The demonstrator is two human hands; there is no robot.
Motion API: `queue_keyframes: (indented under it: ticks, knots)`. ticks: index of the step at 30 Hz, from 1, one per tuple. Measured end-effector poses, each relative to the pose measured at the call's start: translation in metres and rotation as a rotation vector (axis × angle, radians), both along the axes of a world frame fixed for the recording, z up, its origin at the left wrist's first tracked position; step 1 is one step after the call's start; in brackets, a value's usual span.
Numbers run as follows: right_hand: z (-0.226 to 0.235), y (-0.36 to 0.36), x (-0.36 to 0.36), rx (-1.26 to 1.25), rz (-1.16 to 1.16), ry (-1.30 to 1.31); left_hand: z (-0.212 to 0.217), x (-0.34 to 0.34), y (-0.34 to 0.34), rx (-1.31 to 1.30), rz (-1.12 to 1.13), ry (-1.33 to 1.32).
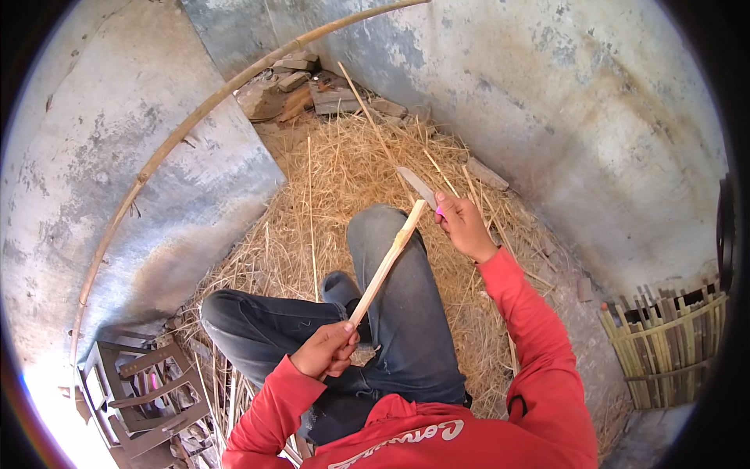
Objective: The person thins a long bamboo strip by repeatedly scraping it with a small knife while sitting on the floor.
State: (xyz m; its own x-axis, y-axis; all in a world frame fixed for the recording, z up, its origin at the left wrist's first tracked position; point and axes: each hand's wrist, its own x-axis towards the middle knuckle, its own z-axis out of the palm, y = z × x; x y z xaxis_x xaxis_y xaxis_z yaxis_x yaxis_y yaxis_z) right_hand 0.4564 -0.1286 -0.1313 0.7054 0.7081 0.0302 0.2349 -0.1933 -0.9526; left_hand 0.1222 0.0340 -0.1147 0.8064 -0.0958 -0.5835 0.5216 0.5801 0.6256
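My left hand [326, 351] is closed around the lower end of a pale split bamboo strip [382, 270]. The strip slants up and to the right over my raised knee, with a knot near its upper end. In my right hand [466, 227] is a knife [416, 186] with a pink handle, mostly hidden by my fingers. Its blade points up and to the left, just beyond the strip's upper end. I cannot tell whether blade and strip touch.
Straw and shavings [351, 156] cover the floor, with thin sticks lying across them. A long curved bamboo pole [168, 148] leans at the left wall. A woven slat basket [668, 348] stands at right, a brown frame [144, 391] at lower left. Bricks and stones [293, 82] lie in the far corner.
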Motion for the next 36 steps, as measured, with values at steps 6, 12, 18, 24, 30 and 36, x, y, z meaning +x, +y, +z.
queue_keyframes:
  ticks: [6, 12, 18, 24, 30, 36]
  knots:
    - [-0.010, 0.003, 0.005, 0.082, -0.047, -0.058, -0.003, -0.001, 0.003, -0.034, 0.001, -0.013]
    - [-0.009, 0.001, 0.004, 0.064, 0.004, -0.104, -0.002, 0.000, 0.003, -0.053, -0.001, -0.022]
    - [-0.012, -0.003, 0.005, 0.065, 0.010, -0.080, -0.004, 0.000, 0.004, -0.060, -0.009, -0.029]
    - [-0.010, -0.003, -0.001, 0.133, -0.025, -0.101, -0.005, 0.000, 0.004, -0.060, -0.009, -0.033]
    - [-0.014, -0.006, 0.001, 0.065, 0.010, -0.089, -0.005, 0.000, 0.005, -0.069, -0.011, -0.038]
    - [-0.008, -0.004, -0.029, 0.028, 0.175, -0.168, -0.008, 0.001, 0.005, -0.093, -0.005, -0.024]
